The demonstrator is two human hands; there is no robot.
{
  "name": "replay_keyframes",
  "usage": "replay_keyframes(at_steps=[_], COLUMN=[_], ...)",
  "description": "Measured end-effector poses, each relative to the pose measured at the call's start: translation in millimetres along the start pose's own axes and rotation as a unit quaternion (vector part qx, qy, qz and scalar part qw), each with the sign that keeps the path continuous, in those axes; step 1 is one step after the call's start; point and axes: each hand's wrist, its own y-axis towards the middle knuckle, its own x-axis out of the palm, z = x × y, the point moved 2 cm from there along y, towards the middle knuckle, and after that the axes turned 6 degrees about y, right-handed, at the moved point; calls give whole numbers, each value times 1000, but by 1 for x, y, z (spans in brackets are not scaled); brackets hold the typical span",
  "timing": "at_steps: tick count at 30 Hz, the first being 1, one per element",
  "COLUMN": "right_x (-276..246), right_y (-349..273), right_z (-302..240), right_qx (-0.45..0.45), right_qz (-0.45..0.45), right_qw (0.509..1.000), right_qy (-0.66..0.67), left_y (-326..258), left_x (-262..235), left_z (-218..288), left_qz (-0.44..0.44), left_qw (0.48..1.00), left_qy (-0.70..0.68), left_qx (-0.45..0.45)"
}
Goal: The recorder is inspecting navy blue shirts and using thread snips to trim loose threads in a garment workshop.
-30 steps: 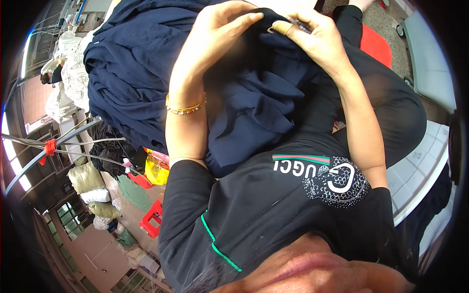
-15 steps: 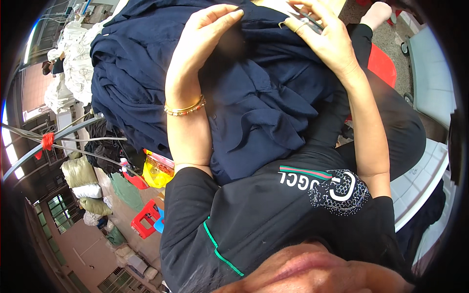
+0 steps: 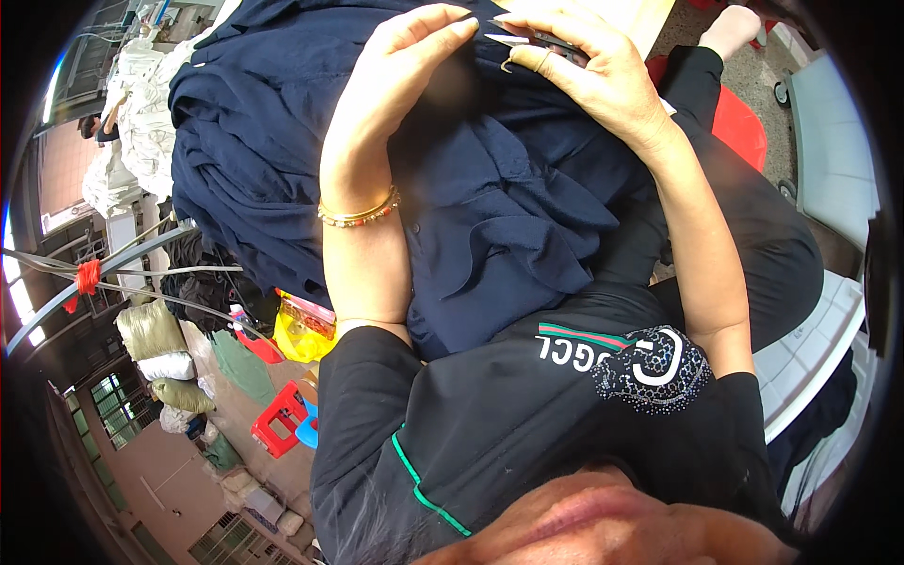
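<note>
Dark navy cloth (image 3: 273, 122) with buttons lies heaped across my lap and the surface in front. My left hand (image 3: 381, 80) is closed at its top edge, thumb pressed against the fingers on a piece of the cloth. Small thread snips (image 3: 565, 49) sit in the curled fingers of my right hand (image 3: 612, 89). Their pointed blades stand slightly apart and aim left, a short gap from my left fingertips. A ring-like band (image 3: 513, 62) shows by my right thumb. What lies under the hands is partly hidden.
White cloth (image 3: 151, 122) is piled at the far left, with a person beyond it. Metal bars (image 3: 141, 247) tied with red cross the left side. A yellow bag (image 3: 303, 341) and red stool (image 3: 278, 419) stand low left. A white wheeled cart (image 3: 833, 132) is at right.
My right hand has moved left and nearer to my left hand, and the blades of the snips now show. My left hand has shifted very slightly right, still pinched on the cloth.
</note>
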Motion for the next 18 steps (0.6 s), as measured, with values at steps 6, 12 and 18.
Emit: replay_keyframes(at_steps=[6,12,18], right_x=[1,4,0], right_y=[-1,13,2], right_z=[0,43,8], right_qx=[-37,-340,-47], right_qz=[-3,27,6], right_qw=[999,931,999], right_qy=[-18,130,11], left_y=[-2,4,-4], left_x=[-3,-2,7], left_z=[-2,-3,14], left_qz=[2,3,-19], left_qw=[1000,1000,1000], left_qy=[-4,6,-20], left_qx=[3,10,-9])
